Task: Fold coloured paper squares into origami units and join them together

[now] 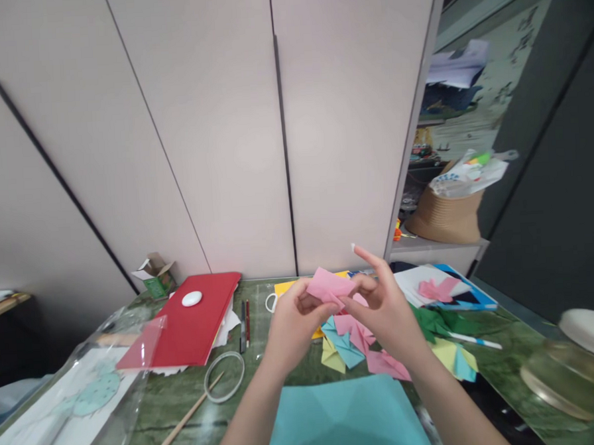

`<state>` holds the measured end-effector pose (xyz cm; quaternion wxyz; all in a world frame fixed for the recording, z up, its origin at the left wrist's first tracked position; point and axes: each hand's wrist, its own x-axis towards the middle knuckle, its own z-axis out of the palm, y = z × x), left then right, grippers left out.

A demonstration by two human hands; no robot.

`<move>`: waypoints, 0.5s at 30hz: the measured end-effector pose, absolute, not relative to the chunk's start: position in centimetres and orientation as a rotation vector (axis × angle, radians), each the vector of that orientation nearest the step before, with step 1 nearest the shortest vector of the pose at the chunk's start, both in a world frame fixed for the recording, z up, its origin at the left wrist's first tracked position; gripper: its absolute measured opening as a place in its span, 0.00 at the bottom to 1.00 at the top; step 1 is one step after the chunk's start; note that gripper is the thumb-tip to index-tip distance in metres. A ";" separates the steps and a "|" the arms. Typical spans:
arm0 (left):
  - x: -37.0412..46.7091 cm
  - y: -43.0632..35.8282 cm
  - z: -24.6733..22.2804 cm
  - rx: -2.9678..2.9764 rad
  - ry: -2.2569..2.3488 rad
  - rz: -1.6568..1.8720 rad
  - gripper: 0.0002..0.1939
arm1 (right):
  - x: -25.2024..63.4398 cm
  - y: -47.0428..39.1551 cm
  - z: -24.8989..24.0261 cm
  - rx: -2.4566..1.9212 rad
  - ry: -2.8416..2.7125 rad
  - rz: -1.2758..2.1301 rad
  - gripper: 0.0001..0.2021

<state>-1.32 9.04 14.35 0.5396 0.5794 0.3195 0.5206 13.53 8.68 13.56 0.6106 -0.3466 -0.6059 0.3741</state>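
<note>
A small piece of folded pink paper is held up between my two hands, above the table. My left hand pinches its left and lower edge between thumb and fingers. On the other side, my right hand grips the lower right corner with thumb and bent fingers, its index finger pointing upward. Below and behind the hands lie several folded paper pieces in pink, yellow and blue, among them a light blue piece. A large turquoise sheet lies nearest me, between my forearms.
To the left are a red folder with a white oval object, a grey ring, a pointed wooden stick and two pens. A lidded jar stands at the right edge. Cabinet doors rise behind the table.
</note>
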 end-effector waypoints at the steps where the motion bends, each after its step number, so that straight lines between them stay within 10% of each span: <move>1: -1.2 9.0 14.2 1.374 0.773 1.261 0.14 | 13.5 8.6 13.4 -0.839 -1.401 0.790 0.34; 6: -0.4 8.9 13.3 1.266 0.796 1.446 0.23 | 13.3 8.2 13.1 -0.927 -1.386 0.587 0.34; 15: -0.7 8.6 13.9 1.358 0.780 1.393 0.02 | 13.5 8.1 13.6 -0.754 -1.387 0.728 0.31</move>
